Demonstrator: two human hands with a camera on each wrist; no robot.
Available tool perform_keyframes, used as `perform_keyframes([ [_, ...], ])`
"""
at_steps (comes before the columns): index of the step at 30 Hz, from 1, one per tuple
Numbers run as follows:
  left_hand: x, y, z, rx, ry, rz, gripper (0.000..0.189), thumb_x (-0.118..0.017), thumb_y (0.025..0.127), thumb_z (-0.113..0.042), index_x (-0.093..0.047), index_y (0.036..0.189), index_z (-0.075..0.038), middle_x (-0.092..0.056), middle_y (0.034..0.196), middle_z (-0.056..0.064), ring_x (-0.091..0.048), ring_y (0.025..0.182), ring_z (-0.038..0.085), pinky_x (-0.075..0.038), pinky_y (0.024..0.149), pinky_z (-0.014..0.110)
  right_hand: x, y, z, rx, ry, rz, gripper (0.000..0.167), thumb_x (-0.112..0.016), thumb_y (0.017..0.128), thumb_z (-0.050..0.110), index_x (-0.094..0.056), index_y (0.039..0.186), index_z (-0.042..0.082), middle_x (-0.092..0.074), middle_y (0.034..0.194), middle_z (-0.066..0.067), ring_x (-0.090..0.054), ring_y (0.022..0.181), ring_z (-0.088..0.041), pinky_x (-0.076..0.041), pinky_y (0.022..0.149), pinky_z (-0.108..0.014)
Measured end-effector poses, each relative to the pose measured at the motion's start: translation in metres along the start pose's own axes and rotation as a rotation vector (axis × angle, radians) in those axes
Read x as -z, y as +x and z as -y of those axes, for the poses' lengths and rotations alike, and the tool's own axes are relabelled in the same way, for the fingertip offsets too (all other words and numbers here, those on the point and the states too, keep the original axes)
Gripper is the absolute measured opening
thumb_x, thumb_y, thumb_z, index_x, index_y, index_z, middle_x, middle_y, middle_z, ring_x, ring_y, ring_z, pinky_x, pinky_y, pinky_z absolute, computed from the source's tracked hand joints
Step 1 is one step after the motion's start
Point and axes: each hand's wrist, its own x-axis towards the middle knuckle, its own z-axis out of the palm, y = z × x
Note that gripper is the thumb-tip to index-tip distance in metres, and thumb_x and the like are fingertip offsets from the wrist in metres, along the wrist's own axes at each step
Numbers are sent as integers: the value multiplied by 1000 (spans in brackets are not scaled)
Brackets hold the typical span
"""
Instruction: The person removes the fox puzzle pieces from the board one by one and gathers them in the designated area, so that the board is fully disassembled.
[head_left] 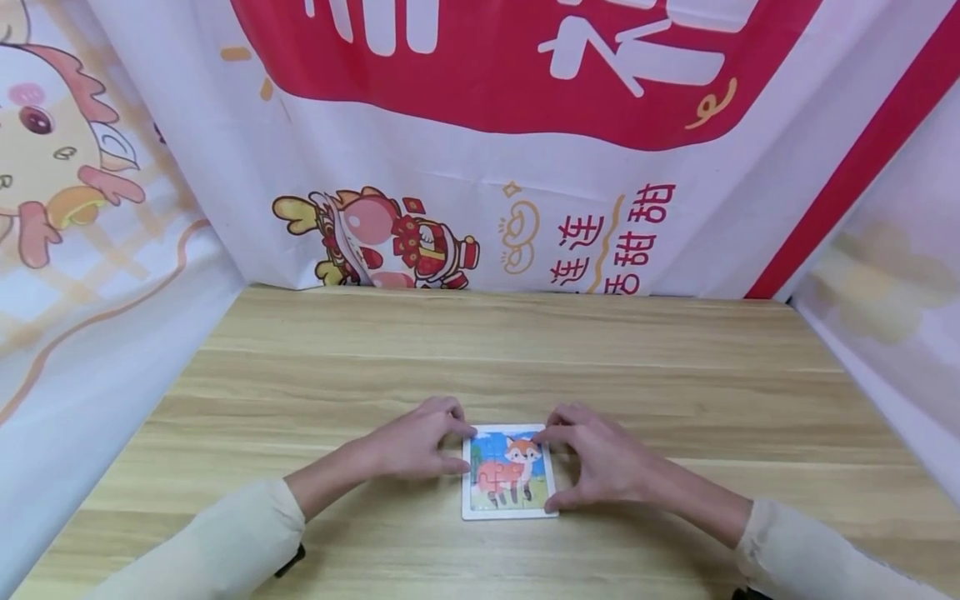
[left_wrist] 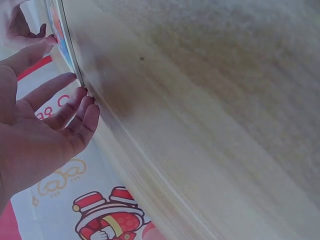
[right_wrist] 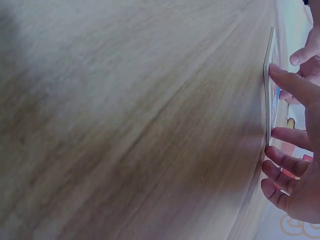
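A small square jigsaw puzzle [head_left: 501, 475] lies flat on the wooden table, its joined pieces showing an orange fox inside a white frame. On its left side, my left hand [head_left: 420, 440] touches the frame with the forefinger by the far corner and the thumb lower down. My right hand [head_left: 603, 457] spans the right side, forefinger near the far corner and thumb at the near corner. In the right wrist view, the right thumb [right_wrist: 292, 82] rests on the frame's face. The left wrist view shows the left fingers [left_wrist: 60, 112] loosely bent by the puzzle's edge.
The wooden table [head_left: 360, 350] reaches back to a printed cloth [head_left: 480, 158] with red lettering and cartoon figures. More cloth hangs at the left [head_left: 97, 308] and right [head_left: 900, 333] sides.
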Motion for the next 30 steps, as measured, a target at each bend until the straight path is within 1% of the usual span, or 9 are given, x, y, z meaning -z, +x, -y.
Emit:
perform_keyframes([
  [5,-2,3,1,-3,-4,-8,44,-82,89,-25,-73,126,-3,-57,111,1,-49,101,17,-46,84,34,0,-1,-1,-3,-6,1,76,-89,70,61,-73,128,13,-58,115,5,-47,95,-11,-44,74,-26],
  [12,-5,7,0,5,-54,-30,37,-81,90,-24,-74,120,-3,-58,111,2,-52,101,19,-47,85,36,0,-1,0,-22,-5,6,72,-91,71,57,-74,126,14,-59,116,5,-47,97,-12,-45,76,-27],
  [17,-4,7,1,14,-72,-31,34,-81,91,-24,-75,118,-4,-58,111,0,-54,104,20,-48,89,39,0,1,0,-28,-3,-3,69,-92,70,55,-75,124,15,-60,115,5,-48,95,-11,-44,74,-26],
  [21,-2,7,1,10,-56,-30,35,-81,90,-26,-75,118,-5,-59,113,1,-54,105,20,-49,91,42,0,2,0,-28,1,-12,68,-93,70,53,-75,123,14,-61,115,4,-48,95,-11,-45,74,-25],
  [23,-1,8,1,4,-32,-34,35,-82,89,-27,-76,117,-6,-60,113,1,-54,105,20,-49,91,42,0,2,0,-28,0,-15,68,-94,69,52,-75,123,14,-62,116,3,-49,96,-11,-46,75,-25],
  [27,-1,9,1,-8,17,-45,32,-82,89,-26,-77,115,-7,-60,111,0,-53,102,18,-47,88,39,1,2,2,-34,-4,-20,68,-94,69,51,-75,123,14,-62,116,3,-49,96,-12,-45,76,-26],
  [30,-2,12,0,-11,24,-52,30,-81,90,-23,-77,114,-6,-60,112,0,-52,102,17,-47,87,37,1,1,3,-42,-7,-19,69,-94,69,51,-75,124,14,-62,117,2,-49,96,-13,-45,76,-27],
])
